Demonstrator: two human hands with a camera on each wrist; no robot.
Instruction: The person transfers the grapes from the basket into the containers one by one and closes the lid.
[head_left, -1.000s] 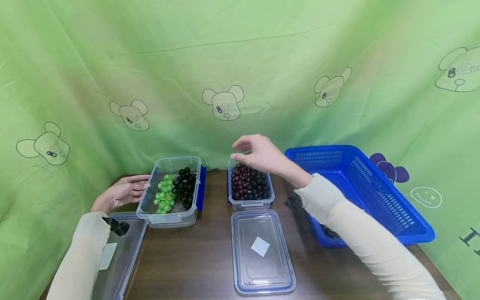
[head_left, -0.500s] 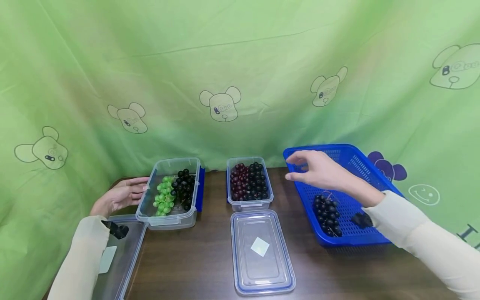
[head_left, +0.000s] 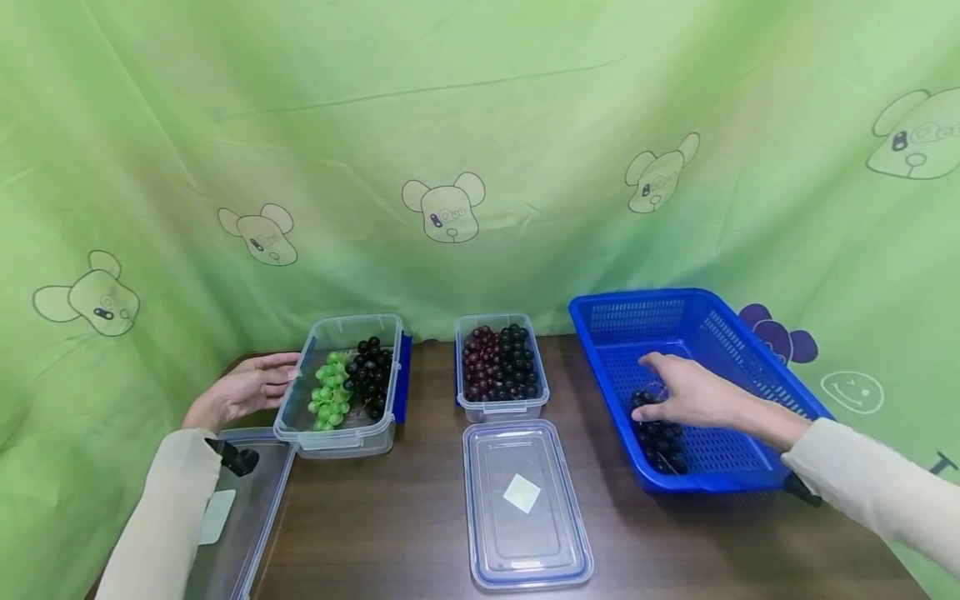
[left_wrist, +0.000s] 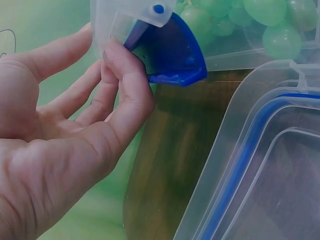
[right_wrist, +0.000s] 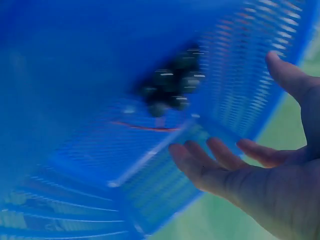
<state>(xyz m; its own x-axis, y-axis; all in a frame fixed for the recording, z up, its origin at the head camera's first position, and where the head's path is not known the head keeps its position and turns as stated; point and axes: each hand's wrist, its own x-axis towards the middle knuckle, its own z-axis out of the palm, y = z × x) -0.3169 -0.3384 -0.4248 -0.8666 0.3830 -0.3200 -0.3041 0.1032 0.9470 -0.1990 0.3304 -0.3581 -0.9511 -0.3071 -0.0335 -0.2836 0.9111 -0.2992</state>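
Note:
My right hand (head_left: 693, 392) hovers inside the blue basket (head_left: 611, 379), fingers and thumb spread close over a bunch of black grapes (head_left: 662, 446). In the right wrist view, a gap shows between those fingers and the blurred grapes (right_wrist: 172, 82). At the left, my left hand (head_left: 251, 387) rests its fingertips against the side of a clear plastic container (head_left: 348, 446) that holds green grapes (head_left: 328, 392) and black grapes (head_left: 369, 375). Up close in the left wrist view, its fingers (left_wrist: 127, 75) touch the container beside a hanging blue latch (left_wrist: 175, 55).
A smaller clear container (head_left: 502, 410) with dark red and black grapes stands at the middle back. Its clear lid (head_left: 525, 542), blue-edged, lies in front of it. A larger lid (head_left: 247, 492) lies under my left forearm. A green curtain (head_left: 525, 125) hangs behind the table.
My right hand has moved right from above the small container, over the basket rim, and down to the black grapes. The left hand has stayed at its container.

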